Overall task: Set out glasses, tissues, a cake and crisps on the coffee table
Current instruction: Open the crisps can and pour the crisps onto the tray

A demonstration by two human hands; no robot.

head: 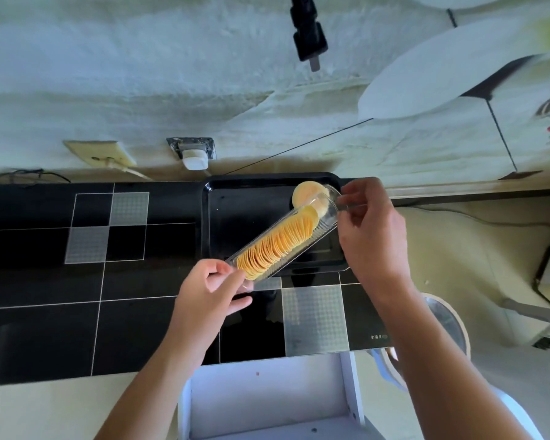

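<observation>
Here, stacked crisps (277,246) lie in a clear plastic sleeve (326,214) tilted over a black tray (235,214); left hand (210,290) fingers pinch its near end, right hand (370,230) fingers its far end; light, brittle, probably slippery; best held by both ends above the table (77,328).

Black checkered tabletop (45,328), pale floral wall (172,74), possibly sockets (192,152)

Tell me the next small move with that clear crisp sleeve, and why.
Probably tip the clear sleeve further so more crisps slide onto the black tray. The left hand holds its near end, the right hand its far end; only a few crisps are out.
</observation>
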